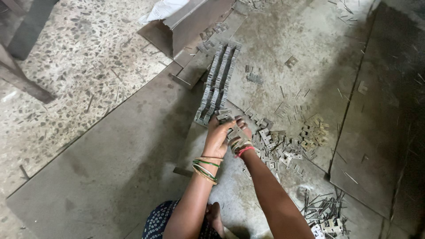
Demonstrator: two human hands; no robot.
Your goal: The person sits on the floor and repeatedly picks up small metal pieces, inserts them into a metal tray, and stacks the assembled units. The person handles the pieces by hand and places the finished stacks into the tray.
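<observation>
Both hands meet over the floor near the middle of the head view. Left hand (217,137) is curled, fingers bent around a small stack of flat metal pieces (224,116) that sticks out above its fingertips. Right hand (239,135) presses in against the left from the side, fingers closed on the same stack, so the two hands touch and the stack sits between them. Green and gold bangles (206,167) ring the left wrist; a red bangle (244,151) and some pale ones ring the right.

Just beyond the hands, touching or nearly touching the held stack, three long rows (219,82) of the same pieces stand on edge, packed side by side and running away from the person. The rows rest on a grey metal sheet (110,163) that lies flat on the speckled floor (79,57).

To the right of the hands lies a loose pile (279,148) of the same kind of pieces, with a smaller yellowish heap (314,132) just past it. Thin pins (325,208) lie in a cluster at the lower right, with more strewn singly about. Another dark sheet (380,110) covers the right side. A folded metal box (186,26) sits at the top, well apart from the hands. The person's bare foot (214,214) shows at the bottom.
</observation>
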